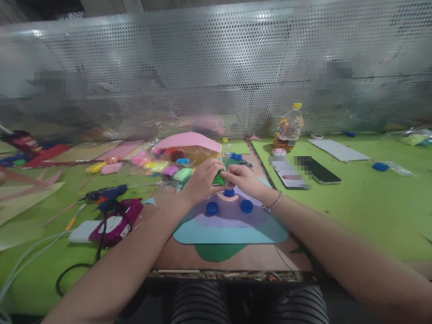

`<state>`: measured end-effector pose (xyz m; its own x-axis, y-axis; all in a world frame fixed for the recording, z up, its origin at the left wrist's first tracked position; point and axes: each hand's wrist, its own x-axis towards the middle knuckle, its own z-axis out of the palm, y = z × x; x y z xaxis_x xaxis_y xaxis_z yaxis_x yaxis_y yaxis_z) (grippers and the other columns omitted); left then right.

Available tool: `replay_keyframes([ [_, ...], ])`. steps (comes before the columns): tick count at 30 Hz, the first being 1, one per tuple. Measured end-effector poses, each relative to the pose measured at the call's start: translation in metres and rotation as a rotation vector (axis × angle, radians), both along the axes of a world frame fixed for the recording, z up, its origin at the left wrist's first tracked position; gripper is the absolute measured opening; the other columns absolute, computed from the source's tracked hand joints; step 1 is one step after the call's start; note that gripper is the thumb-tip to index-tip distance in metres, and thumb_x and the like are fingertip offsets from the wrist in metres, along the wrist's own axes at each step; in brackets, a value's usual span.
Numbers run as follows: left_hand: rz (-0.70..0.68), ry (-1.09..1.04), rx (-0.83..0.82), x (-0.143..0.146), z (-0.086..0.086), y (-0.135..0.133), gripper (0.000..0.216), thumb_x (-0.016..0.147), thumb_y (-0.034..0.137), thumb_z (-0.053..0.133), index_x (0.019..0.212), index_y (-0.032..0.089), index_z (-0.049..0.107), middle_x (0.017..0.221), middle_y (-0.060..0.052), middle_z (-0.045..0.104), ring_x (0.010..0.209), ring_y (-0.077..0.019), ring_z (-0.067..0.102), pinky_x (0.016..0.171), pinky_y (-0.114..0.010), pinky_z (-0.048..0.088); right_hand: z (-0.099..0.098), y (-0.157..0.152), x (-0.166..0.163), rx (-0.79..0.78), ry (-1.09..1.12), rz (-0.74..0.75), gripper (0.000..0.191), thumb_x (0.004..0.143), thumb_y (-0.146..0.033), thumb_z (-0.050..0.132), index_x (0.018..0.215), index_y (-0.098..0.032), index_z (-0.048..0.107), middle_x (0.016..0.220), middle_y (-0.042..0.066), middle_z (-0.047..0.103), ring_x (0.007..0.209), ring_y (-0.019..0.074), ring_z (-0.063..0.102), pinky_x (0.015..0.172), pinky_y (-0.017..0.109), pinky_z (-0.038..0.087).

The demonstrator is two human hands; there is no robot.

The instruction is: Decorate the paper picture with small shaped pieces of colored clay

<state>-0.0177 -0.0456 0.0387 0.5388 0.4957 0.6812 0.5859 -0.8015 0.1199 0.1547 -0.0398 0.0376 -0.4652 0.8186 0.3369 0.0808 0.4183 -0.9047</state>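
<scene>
My left hand and my right hand meet above the middle of the table. Between their closed fingers is a small green packet, apparently clay in clear wrapping; the fingers partly cover it. Below them lies a light blue sheet with a purple sheet on top. Three blue bottle caps rest there: a left cap, a right cap and an upper cap by a pale curved strip. Green paper sticks out under the near edge.
Colourful clay packets lie beyond my left hand. At left are a glue gun, a magenta device and cables. A drink bottle, phones and a white sheet occupy the right. A perforated metal screen stands behind.
</scene>
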Motion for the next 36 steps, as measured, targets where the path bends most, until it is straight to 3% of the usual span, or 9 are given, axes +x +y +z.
replay_keyframes([
  [6,0.088,-0.058,-0.018,0.002,-0.002,0.003,0.031,0.076,0.032,0.063,0.098,0.021,0.045,0.103,-0.006,0.053,0.101,-0.0215,0.051,0.088,-0.037,0.043,-0.001,0.000,0.000,0.111,-0.084,-0.054,0.034,0.090,-0.041,0.039,0.065,-0.019,0.043,0.057,-0.003,0.047,0.054,0.0109,0.046,0.055,0.025,0.039],
  [9,0.242,-0.029,-0.066,-0.001,-0.005,0.009,0.030,0.072,0.029,0.063,0.095,0.019,0.045,0.097,-0.006,0.052,0.095,-0.0221,0.052,0.082,-0.036,0.044,-0.006,0.005,0.003,0.334,-0.327,-0.124,0.030,0.091,-0.027,0.035,0.069,-0.017,0.052,0.069,0.002,0.053,0.068,0.0145,0.050,0.066,0.028,0.040],
  [12,0.385,0.106,-0.167,-0.008,-0.009,0.016,0.027,0.069,0.023,0.060,0.091,0.018,0.046,0.092,-0.007,0.051,0.090,-0.0234,0.052,0.077,-0.036,0.045,-0.012,0.010,0.005,0.567,-0.605,-0.075,0.027,0.087,-0.018,0.037,0.075,-0.014,0.061,0.076,0.007,0.056,0.080,0.0183,0.051,0.077,0.031,0.039],
  [16,0.458,0.286,-0.234,-0.012,-0.015,0.018,0.022,0.069,0.021,0.055,0.090,0.018,0.046,0.091,-0.007,0.050,0.089,-0.0243,0.053,0.072,-0.035,0.044,-0.016,0.009,0.006,0.729,-0.780,0.001,0.029,0.088,-0.022,0.039,0.081,-0.012,0.065,0.081,0.010,0.056,0.082,0.0206,0.049,0.080,0.034,0.038],
  [36,0.417,0.423,-0.225,-0.007,-0.028,0.020,0.019,0.081,0.030,0.049,0.093,0.016,0.044,0.095,-0.010,0.049,0.089,-0.0238,0.050,0.073,-0.035,0.043,-0.024,0.004,0.002,0.845,-0.894,0.018,0.029,0.092,-0.027,0.037,0.089,-0.013,0.062,0.084,0.008,0.055,0.076,0.0169,0.045,0.078,0.033,0.037],
])
